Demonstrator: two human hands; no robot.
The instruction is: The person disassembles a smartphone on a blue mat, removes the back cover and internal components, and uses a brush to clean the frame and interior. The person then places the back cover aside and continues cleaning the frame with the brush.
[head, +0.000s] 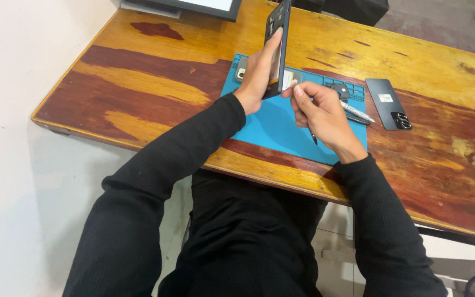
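A: Left hand (pixel 258 74) grips the phone (pixel 279 38), stood on edge over the blue mat's (pixel 273 129) far side – dark, slim, back off, insides showing

B: Right hand (pixel 321 113) pinches at its lower corner, thin tool (pixel 314 137) tucked in the palm; back cover (pixel 388 103) lies right

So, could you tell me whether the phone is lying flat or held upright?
Upright: the left hand holds the phone on edge above the blue mat; its back cover lies flat on the table.
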